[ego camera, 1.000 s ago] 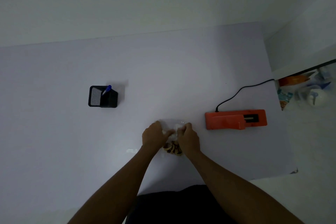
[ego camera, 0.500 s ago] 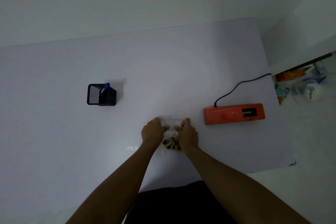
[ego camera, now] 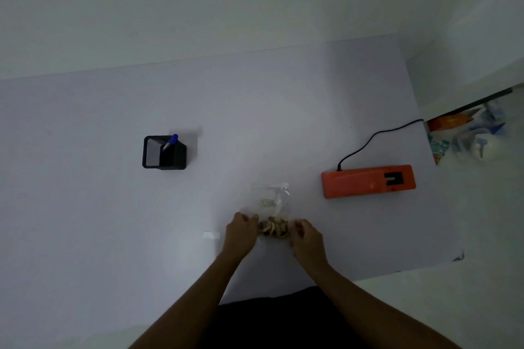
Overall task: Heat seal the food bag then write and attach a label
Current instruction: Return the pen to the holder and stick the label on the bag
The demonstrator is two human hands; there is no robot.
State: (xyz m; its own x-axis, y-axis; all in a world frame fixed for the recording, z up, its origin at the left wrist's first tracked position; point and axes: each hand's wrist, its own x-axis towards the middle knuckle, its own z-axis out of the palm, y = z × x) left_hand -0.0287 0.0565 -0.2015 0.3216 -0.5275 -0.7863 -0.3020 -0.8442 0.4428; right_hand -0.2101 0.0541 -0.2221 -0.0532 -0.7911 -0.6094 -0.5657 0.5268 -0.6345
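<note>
Pale table [ego camera: 113, 235] under dim light, white wall behind; clear food bag [ego camera: 270, 207] flat near the front edge, small printed label on its upper half, food bunched at the bottom. Left hand [ego camera: 241, 231] curled against the bag's lower left edge, right hand [ego camera: 304, 235] loosely curled just beside the lower right; actual grip impossible to tell. Orange heat sealer [ego camera: 367, 181] with black cord off to the right, black mesh holder [ego camera: 164, 152] with blue pen [ego camera: 171, 142] to the left, small white slip [ego camera: 211, 234] beside the left hand.

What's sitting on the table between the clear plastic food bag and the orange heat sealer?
Nothing visible. The clear plastic food bag lies flat between the left hand and right hand, and only bare white table separates it from the orange heat sealer to its right.
</note>
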